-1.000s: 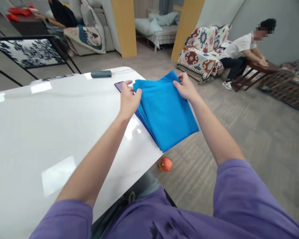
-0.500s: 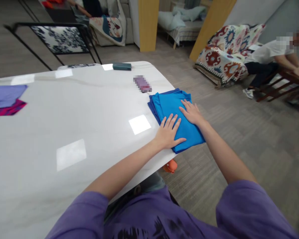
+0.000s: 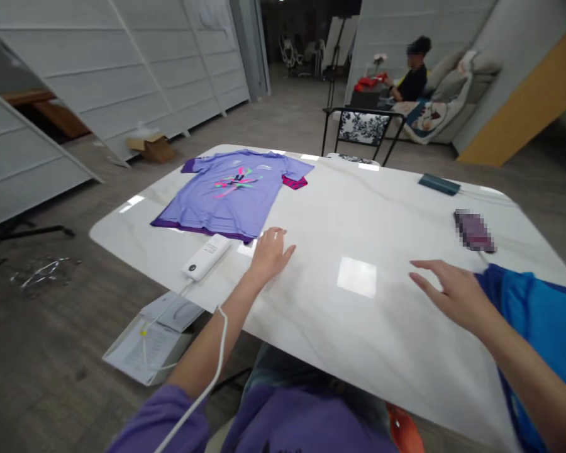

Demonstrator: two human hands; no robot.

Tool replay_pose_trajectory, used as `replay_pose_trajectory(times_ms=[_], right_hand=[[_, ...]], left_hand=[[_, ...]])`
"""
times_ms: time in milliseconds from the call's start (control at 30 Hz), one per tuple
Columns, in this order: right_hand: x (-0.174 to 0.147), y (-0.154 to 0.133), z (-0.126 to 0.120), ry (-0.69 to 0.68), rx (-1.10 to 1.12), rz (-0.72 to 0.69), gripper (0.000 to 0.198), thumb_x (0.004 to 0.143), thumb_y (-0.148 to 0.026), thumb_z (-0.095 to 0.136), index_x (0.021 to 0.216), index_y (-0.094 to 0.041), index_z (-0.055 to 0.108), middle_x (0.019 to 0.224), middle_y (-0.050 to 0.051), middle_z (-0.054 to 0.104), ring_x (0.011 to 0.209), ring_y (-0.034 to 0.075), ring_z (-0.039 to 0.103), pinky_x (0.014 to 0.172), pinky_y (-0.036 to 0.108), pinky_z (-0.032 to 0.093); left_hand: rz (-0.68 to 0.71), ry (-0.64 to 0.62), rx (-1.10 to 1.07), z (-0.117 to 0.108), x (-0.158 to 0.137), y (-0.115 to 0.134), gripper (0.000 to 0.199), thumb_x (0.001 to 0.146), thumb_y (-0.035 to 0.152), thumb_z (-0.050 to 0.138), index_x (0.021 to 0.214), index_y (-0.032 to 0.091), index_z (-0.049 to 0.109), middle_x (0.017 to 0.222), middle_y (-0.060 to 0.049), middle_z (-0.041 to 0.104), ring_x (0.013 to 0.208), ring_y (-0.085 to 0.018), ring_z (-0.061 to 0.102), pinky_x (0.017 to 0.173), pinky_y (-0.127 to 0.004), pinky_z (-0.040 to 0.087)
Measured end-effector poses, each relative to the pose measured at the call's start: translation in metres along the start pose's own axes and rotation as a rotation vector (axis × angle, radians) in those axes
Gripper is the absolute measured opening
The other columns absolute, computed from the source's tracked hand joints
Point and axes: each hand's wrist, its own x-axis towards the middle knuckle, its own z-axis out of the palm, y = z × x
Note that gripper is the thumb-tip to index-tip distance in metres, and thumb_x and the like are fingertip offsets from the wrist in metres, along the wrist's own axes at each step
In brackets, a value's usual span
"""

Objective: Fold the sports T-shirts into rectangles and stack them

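My left hand is open, close to the lower right corner of a lilac T-shirt that lies spread out flat on the white table. A bright print marks the shirt's chest, and darker purple cloth shows along its hem and one sleeve. Beneath its right sleeve, a pink and dark patterned cloth sticks out. My right hand hovers open above the table with thumb and fingers apart, holding nothing. Beside the right forearm sits a stack of folded blue clothes, partly cut off by the frame.
A white power bank with a white cable rests by the shirt's hem; the cable passes over my left arm. A phone and a dark green case are at the right of the white table. Beyond stands a chair; a person sits farther back.
My view has swung left, bringing the spread lilac shirt into sight. Both hands have left the blue stack; the left has come over towards the shirt's hem.
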Motion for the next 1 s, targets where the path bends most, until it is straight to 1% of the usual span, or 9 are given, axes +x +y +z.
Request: replay_pose_trajectory(times_ms=[67,133,233,333,533,667,767,833,1000], right_hand=[[0.052,-0.052,0.036,-0.14,0.046,-0.093,0.053,0.107,-0.078,0.054,0.134,-0.04,0.08,0.139,0.009,0.083,0.112,0.041,0.084,0.11,0.069,0.064],[0.104,-0.098,0.075,-0.248,0.081,-0.166,0.049,0.111,-0.069,0.052,0.137,-0.036,0.078,0.139,0.008,0.083,0.114,0.036,0.084,0.109,0.061,0.065],[0.181,-0.151,0.13,-0.355,0.101,-0.231,0.04,0.114,-0.056,0.055,0.138,-0.032,0.076,0.134,0.006,0.084,0.117,0.03,0.083,0.108,0.05,0.064],[0.263,-0.182,0.175,-0.369,0.076,-0.216,0.032,0.113,-0.045,0.059,0.136,-0.029,0.075,0.13,0.006,0.085,0.112,0.026,0.082,0.105,0.042,0.063],[0.434,-0.196,0.232,-0.175,0.145,0.082,0.033,0.116,-0.045,0.058,0.136,-0.022,0.071,0.131,0.011,0.083,0.115,0.026,0.078,0.106,0.039,0.06],[0.522,-0.194,0.26,-0.055,0.118,0.33,0.051,0.117,-0.053,0.056,0.15,-0.015,0.062,0.151,0.023,0.072,0.137,0.032,0.07,0.119,0.045,0.055],[0.561,-0.193,0.274,-0.022,0.057,0.419,0.062,0.114,-0.057,0.058,0.155,-0.01,0.059,0.163,0.03,0.058,0.147,0.039,0.064,0.128,0.054,0.048],[0.577,-0.192,0.281,-0.015,0.038,0.427,0.06,0.109,-0.056,0.065,0.15,-0.012,0.063,0.167,0.031,0.052,0.146,0.041,0.064,0.13,0.059,0.045],[0.603,-0.189,0.287,0.066,0.015,0.352,0.026,0.109,-0.037,0.06,0.129,-0.023,0.067,0.142,0.017,0.07,0.137,0.035,0.067,0.132,0.061,0.041]], left_hand=[[-0.124,0.046,0.036,-0.008,-0.006,-0.045,0.045,0.111,0.036,0.066,0.151,0.017,0.065,0.151,-0.021,0.067,0.142,-0.039,0.064,0.121,-0.054,0.052],[-0.208,0.077,0.06,-0.01,-0.007,-0.073,0.044,0.111,0.036,0.066,0.151,0.019,0.066,0.148,-0.019,0.069,0.139,-0.039,0.064,0.118,-0.053,0.052],[-0.26,0.099,0.072,-0.006,0.002,-0.091,0.04,0.109,0.038,0.07,0.146,0.023,0.07,0.144,-0.016,0.072,0.135,-0.038,0.064,0.114,-0.052,0.052],[-0.285,0.11,0.068,0.002,0.013,-0.096,0.034,0.106,0.036,0.074,0.137,0.024,0.075,0.138,-0.014,0.076,0.131,-0.038,0.066,0.11,-0.052,0.051],[-0.292,0.157,0.034,0.009,0.018,-0.107,0.018,0.112,0.032,0.065,0.119,0.028,0.081,0.124,-0.01,0.081,0.119,-0.035,0.069,0.105,-0.054,0.046],[-0.289,0.263,-0.021,0.006,0.019,-0.113,0.018,0.116,0.027,0.06,0.114,0.027,0.078,0.114,-0.006,0.084,0.109,-0.03,0.072,0.104,-0.053,0.043],[-0.289,0.367,-0.052,0.002,0.02,-0.112,0.014,0.117,0.027,0.063,0.114,0.027,0.076,0.111,-0.004,0.083,0.104,-0.028,0.073,0.104,-0.051,0.042],[-0.268,0.415,-0.062,0.0,0.021,-0.11,0.011,0.117,0.026,0.064,0.113,0.027,0.075,0.106,-0.003,0.082,0.101,-0.026,0.073,0.102,-0.05,0.042],[-0.203,0.467,-0.097,-0.003,0.022,-0.103,0.009,0.115,0.021,0.068,0.112,0.026,0.074,0.1,-0.001,0.081,0.098,-0.024,0.074,0.1,-0.046,0.043]])
